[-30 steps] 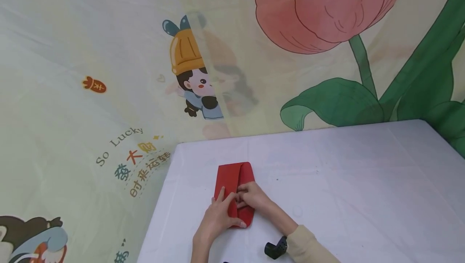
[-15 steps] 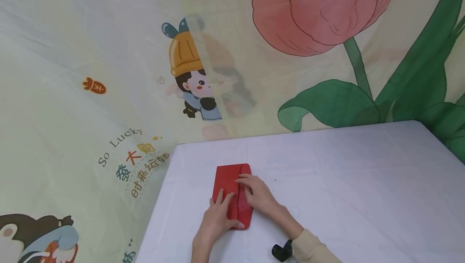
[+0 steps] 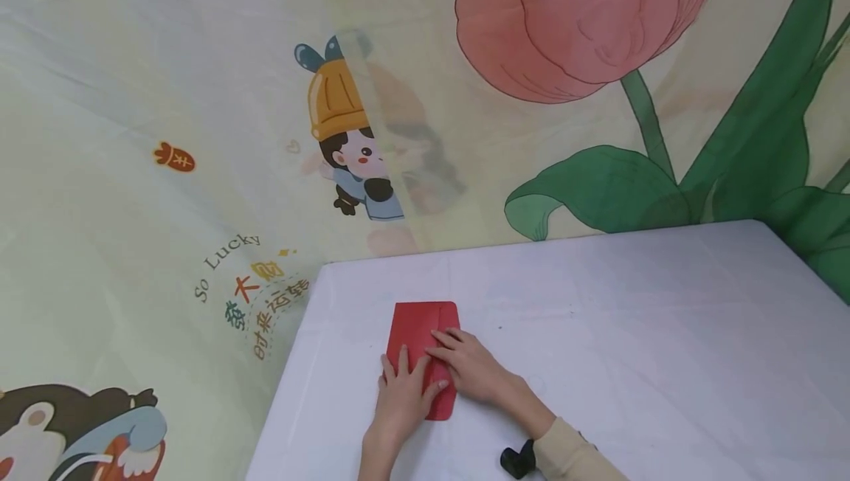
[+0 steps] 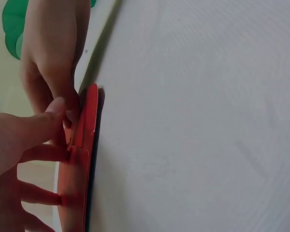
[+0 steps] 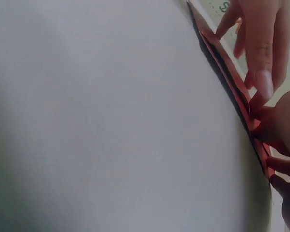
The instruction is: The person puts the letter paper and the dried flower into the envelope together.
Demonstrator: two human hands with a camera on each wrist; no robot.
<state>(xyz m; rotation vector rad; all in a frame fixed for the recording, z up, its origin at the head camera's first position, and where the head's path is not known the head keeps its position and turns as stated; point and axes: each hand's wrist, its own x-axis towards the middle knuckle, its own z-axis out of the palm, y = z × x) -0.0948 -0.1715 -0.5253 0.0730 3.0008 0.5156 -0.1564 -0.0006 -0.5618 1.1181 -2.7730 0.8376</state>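
Observation:
A red envelope (image 3: pixel 415 322) lies on the white table, its long opening edge and flap on the right side. My left hand (image 3: pixel 401 401) rests on its lower left part with fingers spread, the thumb reaching toward the flap. Across the envelope's right part, my right hand (image 3: pixel 474 370) touches the flap edge with extended fingertips. In the left wrist view the envelope (image 4: pixel 77 179) shows edge-on, the left fingertips on its top. The right wrist view shows a narrow gap along the edge of the envelope (image 5: pixel 227 67), with both hands' fingers at it.
The white table (image 3: pixel 631 333) stretches away to the right of the hands. A black device (image 3: pixel 518 459) sits at the right wrist by the beige sleeve (image 3: pixel 574 451). Behind the table hangs a printed cloth (image 3: pixel 232 82) with a large tulip and cartoon figures.
My right hand's fingers have come out from the envelope's opening and now lie across the flap edge, where the gap looks narrower. My left thumb has moved up from the lower right corner.

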